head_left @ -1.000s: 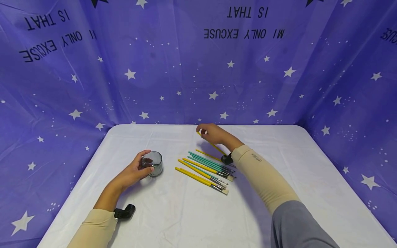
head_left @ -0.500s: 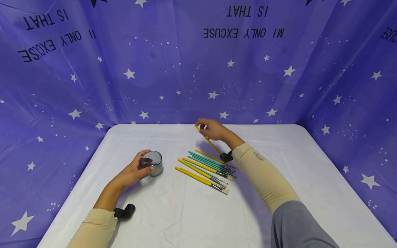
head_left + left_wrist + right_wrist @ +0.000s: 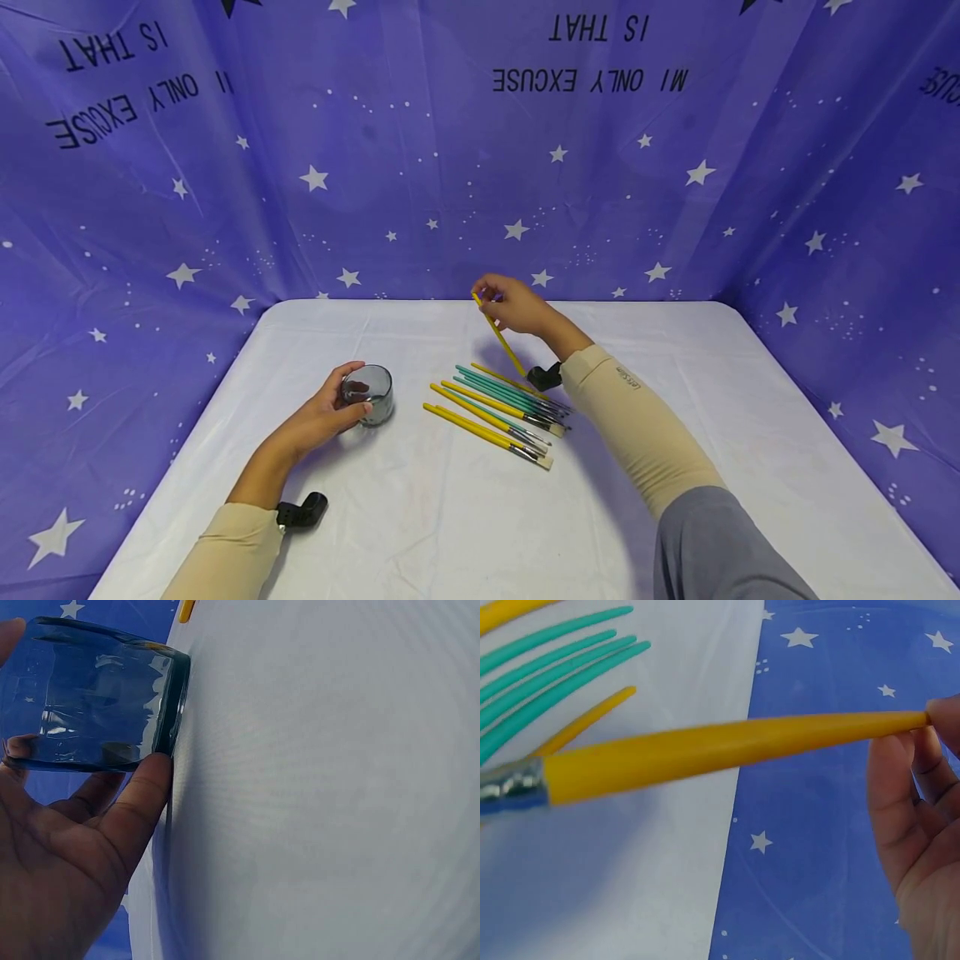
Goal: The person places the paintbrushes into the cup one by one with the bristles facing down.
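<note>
My left hand (image 3: pixel 322 417) grips a smoky glass cup (image 3: pixel 372 395), thumb and fingers spread round its side; in the left wrist view the cup (image 3: pixel 90 697) stands with its base on the white cloth. At the far side of the table my right hand (image 3: pixel 513 305) pinches a yellow paintbrush (image 3: pixel 501 339) by the tip of its handle. The right wrist view shows that brush (image 3: pixel 705 750) slanting across, its metal ferrule (image 3: pixel 514 786) at the left edge and the bristles out of frame. Below the hand lies a row of yellow and teal paintbrushes (image 3: pixel 487 398).
The table (image 3: pixel 420 517) is covered by a white cloth. A purple curtain (image 3: pixel 450 183) with stars and lettering hangs behind and at both sides. Each wrist wears a black camera, such as the left one (image 3: pixel 303 512).
My right hand has risen a little and moved toward the curtain, and the yellow paintbrush in it has swung from a flat slant to a steeper one. The left hand and cup stay put.
</note>
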`<state>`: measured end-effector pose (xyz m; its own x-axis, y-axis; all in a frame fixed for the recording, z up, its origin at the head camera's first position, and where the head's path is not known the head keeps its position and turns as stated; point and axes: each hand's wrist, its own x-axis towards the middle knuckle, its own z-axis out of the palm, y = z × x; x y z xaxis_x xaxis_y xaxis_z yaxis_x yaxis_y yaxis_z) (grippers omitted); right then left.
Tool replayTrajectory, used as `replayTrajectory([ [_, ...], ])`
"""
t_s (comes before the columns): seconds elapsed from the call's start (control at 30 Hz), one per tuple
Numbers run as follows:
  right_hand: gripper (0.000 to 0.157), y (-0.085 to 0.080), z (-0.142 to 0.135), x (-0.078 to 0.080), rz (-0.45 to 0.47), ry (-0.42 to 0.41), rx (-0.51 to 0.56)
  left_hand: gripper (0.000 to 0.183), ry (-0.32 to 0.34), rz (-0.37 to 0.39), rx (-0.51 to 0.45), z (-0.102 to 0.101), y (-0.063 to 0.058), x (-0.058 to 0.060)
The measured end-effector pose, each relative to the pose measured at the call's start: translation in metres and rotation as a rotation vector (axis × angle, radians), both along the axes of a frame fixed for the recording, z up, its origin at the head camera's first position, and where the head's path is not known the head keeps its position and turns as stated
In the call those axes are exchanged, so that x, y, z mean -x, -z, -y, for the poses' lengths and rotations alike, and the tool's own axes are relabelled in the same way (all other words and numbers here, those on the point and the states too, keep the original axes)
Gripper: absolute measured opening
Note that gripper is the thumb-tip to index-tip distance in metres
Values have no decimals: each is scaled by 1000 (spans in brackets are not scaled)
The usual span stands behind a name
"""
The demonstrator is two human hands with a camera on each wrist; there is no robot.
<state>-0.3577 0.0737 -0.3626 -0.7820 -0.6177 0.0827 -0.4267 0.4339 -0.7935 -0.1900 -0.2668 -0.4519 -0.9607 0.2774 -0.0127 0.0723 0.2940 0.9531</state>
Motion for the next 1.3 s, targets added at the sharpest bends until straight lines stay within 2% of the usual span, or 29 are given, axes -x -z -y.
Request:
replayTrajectory([
  [0.6,19,11,12,-3,165,77,236,76,0,23,0,0,-1,0],
  [1.0,18,14,20,-8,225,114,378,75,-5,37,-4,-1,-3,-1],
  [1.3,24,18,34,-14,271,174,538,75,-2,32,-2,-1,-3,-1],
])
